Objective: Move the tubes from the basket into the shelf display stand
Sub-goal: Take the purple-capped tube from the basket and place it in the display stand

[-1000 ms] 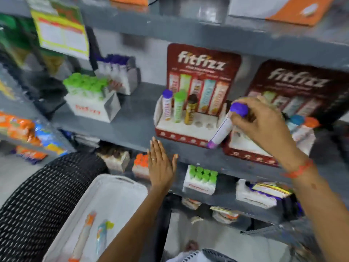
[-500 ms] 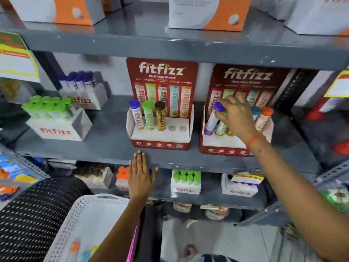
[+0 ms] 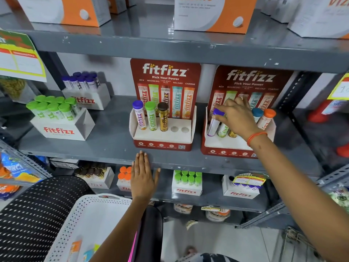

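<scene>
My right hand [image 3: 237, 118] grips the purple cap of a white tube [image 3: 213, 125], which stands in the leftmost slot of the right red display stand [image 3: 226, 150]. That stand also holds a green-cap, a gold, a blue-cap [image 3: 257, 114] and an orange-cap tube [image 3: 268, 118]. The left red stand [image 3: 162, 145] holds a purple-cap, a green-cap and a brown-cap tube, with two round slots free. My left hand [image 3: 142, 176] rests flat and open against the shelf's front edge. The white perforated basket [image 3: 85, 214] sits bottom left with two tubes [image 3: 75, 248] partly in view.
White fitfizz boxes with green-cap tubes [image 3: 56, 118] and purple-cap tubes [image 3: 85, 91] stand on the same grey shelf [image 3: 113, 142] at left. More boxes sit on the shelf below. Orange-and-white cartons line the shelf above. A black mesh chair back [image 3: 37, 214] is beside the basket.
My right hand carried the purple-cap tube from in front of the left stand to the right stand and lowered it into the leftmost slot. The view tilted up. My left hand stayed on the shelf edge.
</scene>
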`<state>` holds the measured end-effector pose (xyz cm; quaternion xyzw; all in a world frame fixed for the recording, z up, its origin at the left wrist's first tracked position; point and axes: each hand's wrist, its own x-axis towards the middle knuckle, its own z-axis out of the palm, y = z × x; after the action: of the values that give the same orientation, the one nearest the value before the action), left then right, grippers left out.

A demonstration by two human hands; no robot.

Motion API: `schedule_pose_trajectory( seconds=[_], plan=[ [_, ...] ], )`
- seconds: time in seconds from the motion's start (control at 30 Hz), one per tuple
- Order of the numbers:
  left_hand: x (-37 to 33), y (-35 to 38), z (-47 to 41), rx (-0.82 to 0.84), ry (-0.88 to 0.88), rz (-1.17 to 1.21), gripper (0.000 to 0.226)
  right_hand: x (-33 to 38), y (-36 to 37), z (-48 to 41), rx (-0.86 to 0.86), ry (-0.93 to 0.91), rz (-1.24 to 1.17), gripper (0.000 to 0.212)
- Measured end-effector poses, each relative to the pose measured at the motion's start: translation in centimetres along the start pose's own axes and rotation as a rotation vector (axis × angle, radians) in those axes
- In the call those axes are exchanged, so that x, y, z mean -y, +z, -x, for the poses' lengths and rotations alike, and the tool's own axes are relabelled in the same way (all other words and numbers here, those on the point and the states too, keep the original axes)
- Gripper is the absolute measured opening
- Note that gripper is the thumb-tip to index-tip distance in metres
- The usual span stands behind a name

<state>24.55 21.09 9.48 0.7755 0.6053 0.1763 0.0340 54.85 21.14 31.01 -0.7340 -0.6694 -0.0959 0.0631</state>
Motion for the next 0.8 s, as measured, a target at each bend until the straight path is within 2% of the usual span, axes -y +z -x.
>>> schedule_pose_trajectory(
  seconds=[0.07, 0.17, 0.3, 0.4, 0.5, 0.57, 0.67, 0.73, 0.8],
  plan=[
    [0.04, 0.12, -0.02, -0.002, -0.005, -0.002, 0.076, -0.29, -0.17, -0.08, 0.024, -0.026, -0.056, 0.039],
    [0.14, 0.42, -0.03, -0.002, -0.016, -0.005, 0.076, -0.44, -0.5, -0.25, 0.066, -0.033, -0.129, 0.047],
    [0.18, 0.75, -0.08, 0.003, -0.034, -0.009, 0.076, -0.1, -0.47, -0.21, 0.003, -0.002, -0.08, 0.044],
    [0.27, 0.85, -0.11, 0.003, -0.034, -0.012, 0.076, -0.43, -0.33, -0.24, -0.026, -0.026, -0.168, 0.038],
    [0.25, 0.86, -0.13, 0.006, -0.04, -0.011, 0.076, -0.81, -0.34, -0.44, 0.043, -0.011, -0.272, 0.05],
    [0.18, 0.81, -0.1, 0.003, -0.04, -0.006, 0.076, -0.69, -0.25, -0.56, 0.056, 0.005, -0.209, 0.056],
    [0.14, 0.67, -0.04, 0.006, -0.038, 0.005, 0.076, -0.4, -0.19, -0.56, -0.017, 0.019, -0.114, 0.046],
    [0.11, 0.57, -0.02, 0.001, -0.032, 0.011, 0.076, -0.52, 0.08, -0.5, -0.043, -0.001, -0.149, 0.037],
    [-0.02, 0.42, 0.0, -0.007, -0.029, 0.021, 0.076, -0.79, 0.24, -0.5, -0.006, -0.014, -0.22, 0.039]
  ],
)
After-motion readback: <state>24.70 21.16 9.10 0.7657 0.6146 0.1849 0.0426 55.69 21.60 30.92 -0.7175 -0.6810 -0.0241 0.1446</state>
